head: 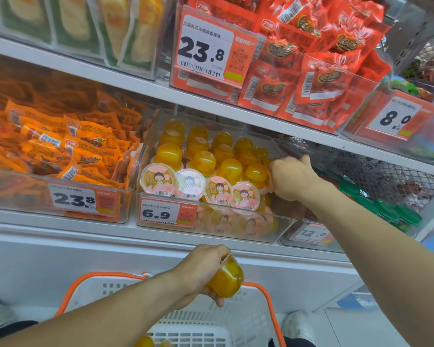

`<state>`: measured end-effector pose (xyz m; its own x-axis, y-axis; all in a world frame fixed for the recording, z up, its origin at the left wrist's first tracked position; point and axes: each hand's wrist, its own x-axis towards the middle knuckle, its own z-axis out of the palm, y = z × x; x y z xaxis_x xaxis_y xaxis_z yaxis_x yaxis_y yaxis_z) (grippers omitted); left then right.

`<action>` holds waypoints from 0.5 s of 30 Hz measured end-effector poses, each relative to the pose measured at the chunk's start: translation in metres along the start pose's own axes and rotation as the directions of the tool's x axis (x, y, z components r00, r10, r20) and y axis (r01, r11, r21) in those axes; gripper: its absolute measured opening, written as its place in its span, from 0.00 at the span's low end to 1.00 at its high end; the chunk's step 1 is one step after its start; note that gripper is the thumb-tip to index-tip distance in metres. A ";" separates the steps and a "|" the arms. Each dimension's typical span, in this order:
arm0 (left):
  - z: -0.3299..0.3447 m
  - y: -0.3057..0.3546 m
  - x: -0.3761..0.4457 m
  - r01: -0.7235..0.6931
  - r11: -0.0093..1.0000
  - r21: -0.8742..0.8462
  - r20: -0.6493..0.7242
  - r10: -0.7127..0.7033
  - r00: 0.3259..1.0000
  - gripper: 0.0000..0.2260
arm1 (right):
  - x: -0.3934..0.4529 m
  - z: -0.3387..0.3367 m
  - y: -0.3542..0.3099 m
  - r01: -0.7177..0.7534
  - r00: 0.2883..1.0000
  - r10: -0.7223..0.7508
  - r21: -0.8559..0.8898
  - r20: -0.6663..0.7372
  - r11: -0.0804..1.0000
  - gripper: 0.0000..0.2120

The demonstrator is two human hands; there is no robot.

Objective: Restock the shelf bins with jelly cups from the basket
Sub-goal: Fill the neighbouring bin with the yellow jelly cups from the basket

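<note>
The white basket [211,329] with orange handles sits lowest and closest, below the arms. Two yellow jelly cups show at its bottom edge.

Above it runs the white shelf [60,236] with clear bins side by side. The bin on the left [23,194] is full of orange snack packs. The middle bin [271,230] is packed with yellow jelly cups [201,159], and four in front show round cartoon lids. A red tag [164,213] on it says 6.9.

The left hand [206,269] is over the basket, just under the shelf, fingers curled round one yellow jelly cup [227,278].

The right hand [292,177] reaches into the right side of the middle bin. It touches the cups there, but I cannot tell if it holds one.
</note>
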<state>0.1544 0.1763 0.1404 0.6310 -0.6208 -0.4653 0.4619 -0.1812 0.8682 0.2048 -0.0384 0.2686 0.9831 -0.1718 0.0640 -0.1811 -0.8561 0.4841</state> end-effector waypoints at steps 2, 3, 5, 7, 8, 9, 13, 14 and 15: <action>0.000 0.000 -0.001 -0.004 1.000 0.000 -0.001 0.004 1.000 0.14 | 0.004 -0.007 0.005 -0.005 1.000 0.005 -0.054 -0.002 0.999 0.13; 0.000 -0.001 -0.001 -0.006 1.000 0.002 0.000 0.006 1.000 0.14 | 0.005 -0.010 0.008 0.003 1.000 -0.003 -0.061 0.007 0.998 0.16; 0.000 -0.002 -0.002 -0.008 1.000 0.009 -0.001 0.008 1.000 0.15 | 0.008 -0.011 0.013 0.035 0.999 -0.035 -0.017 0.013 0.999 0.18; 0.000 -0.002 -0.001 -0.008 1.000 0.011 0.001 0.008 1.000 0.15 | 0.011 -0.010 0.016 0.044 0.999 -0.044 0.064 -0.001 0.997 0.18; 0.000 -0.002 -0.001 -0.009 1.000 0.010 0.002 0.009 1.000 0.15 | 0.012 -0.008 0.018 0.046 0.999 -0.045 0.101 -0.014 0.994 0.18; 0.000 -0.002 -0.001 -0.010 1.000 0.008 0.002 0.010 1.000 0.15 | 0.012 -0.006 0.019 0.051 0.999 -0.049 0.134 -0.020 0.990 0.18; -0.001 -0.001 0.001 -0.015 1.000 0.009 0.004 0.015 1.000 0.15 | 0.007 0.001 0.027 0.078 0.997 -0.079 0.250 -0.008 0.965 0.18; -0.001 -0.002 0.002 -0.012 1.000 0.007 0.002 0.012 1.000 0.15 | 0.005 0.004 0.028 0.086 0.996 -0.084 0.278 -0.017 0.957 0.19; 0.000 -0.003 0.002 -0.007 1.000 0.007 0.000 0.007 1.000 0.15 | 0.002 0.005 0.028 0.093 0.996 -0.088 0.292 -0.030 0.952 0.20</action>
<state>0.1548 0.1758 0.1371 0.6341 -0.6219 -0.4596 0.4533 -0.1825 0.8725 0.2015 -0.0653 0.2777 0.9955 -0.0813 0.0478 -0.0897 -0.9732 0.2118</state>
